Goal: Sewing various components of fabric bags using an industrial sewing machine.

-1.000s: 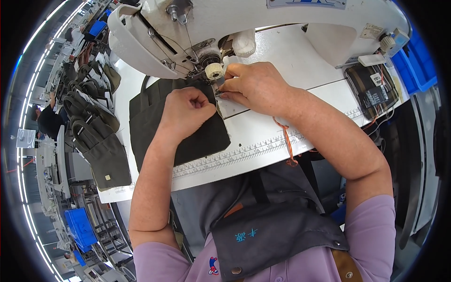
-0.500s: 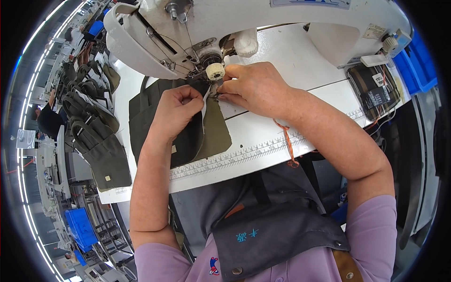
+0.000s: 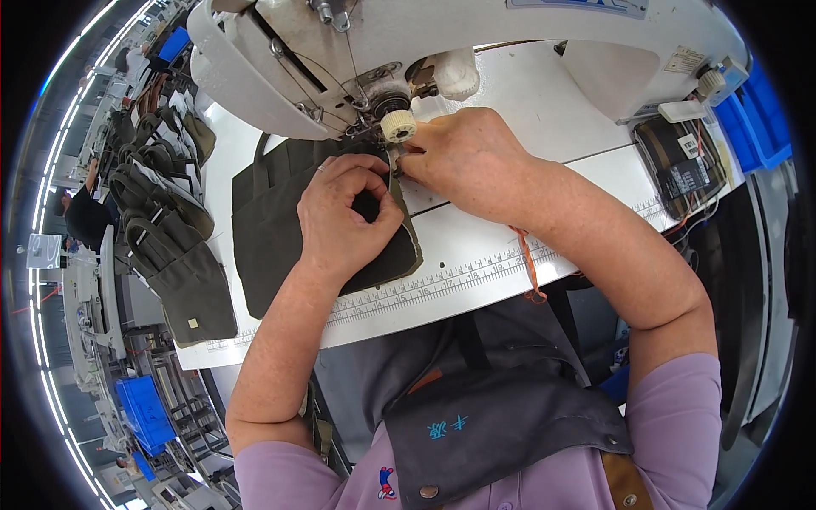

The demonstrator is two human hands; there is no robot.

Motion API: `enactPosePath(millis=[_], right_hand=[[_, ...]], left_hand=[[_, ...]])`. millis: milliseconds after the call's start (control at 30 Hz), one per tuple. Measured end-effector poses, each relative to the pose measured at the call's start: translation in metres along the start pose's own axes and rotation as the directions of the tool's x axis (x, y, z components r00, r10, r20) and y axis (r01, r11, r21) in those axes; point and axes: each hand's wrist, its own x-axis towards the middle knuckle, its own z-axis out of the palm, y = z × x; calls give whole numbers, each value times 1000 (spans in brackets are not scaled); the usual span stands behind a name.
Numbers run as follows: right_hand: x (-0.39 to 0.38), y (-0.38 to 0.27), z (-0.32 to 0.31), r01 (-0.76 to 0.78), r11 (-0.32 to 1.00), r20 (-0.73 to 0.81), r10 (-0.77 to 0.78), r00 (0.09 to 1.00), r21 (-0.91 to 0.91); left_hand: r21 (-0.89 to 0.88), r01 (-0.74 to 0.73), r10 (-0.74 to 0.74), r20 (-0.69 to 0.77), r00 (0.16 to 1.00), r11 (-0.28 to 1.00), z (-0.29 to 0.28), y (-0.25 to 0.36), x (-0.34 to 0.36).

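Observation:
A dark olive fabric panel (image 3: pixel 274 229) with a strap handle lies under the head of a white sewing machine (image 3: pixel 357 64). My left hand (image 3: pixel 344 208) rests on the panel, fingers curled at its right edge just below the needle area, gripping the fabric. My right hand (image 3: pixel 467 166) is at the right of the presser foot (image 3: pixel 393 157), fingers closed; its fingertips are partly hidden, and what they hold cannot be made out. A lighter olive layer (image 3: pixel 410 246) shows along the panel’s right edge. The cream knob (image 3: pixel 398 126) sits just above my fingers.
A pile of similar olive pieces (image 3: pixel 170 238) lies at the table’s left. An orange cord (image 3: pixel 527 263) hangs over the front edge (image 3: pixel 450 304). A black control box (image 3: pixel 684 170) and blue bin (image 3: pixel 756 119) are at right. Co-workers (image 3: pixel 85 212) and machines are far left.
Half a second ago the dark top layer was folded back, showing much of the lighter layer; now it lies over it. My left hand has shifted right and lower, fingers more spread along the edge.

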Motion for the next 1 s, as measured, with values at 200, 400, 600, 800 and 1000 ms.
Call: enactPosePath(millis=[200, 400, 600, 800, 1000], right_hand=[[-3, 1, 1, 34, 999, -9, -34, 999, -10], [-2, -1, -2, 48, 998, -32, -50, 998, -40], [-7, 0, 4, 38, 999, -35, -39, 999, -27], [-12, -1, -4, -130, 979, 5, 131, 991, 159], [-10, -3, -1, -59, 977, 162, 26, 986, 203]], left_hand=[[177, -116, 103, 80, 991, 977, -3, 7, -3], [297, -395, 342, 214, 915, 869, -17, 5, -9], [232, -282, 218, 266, 939, 931, -17, 5, -20], [191, -213, 172, 211, 962, 958, -12, 4, -24], [140, -192, 162, 198, 967, 971, -13, 1, -25]])
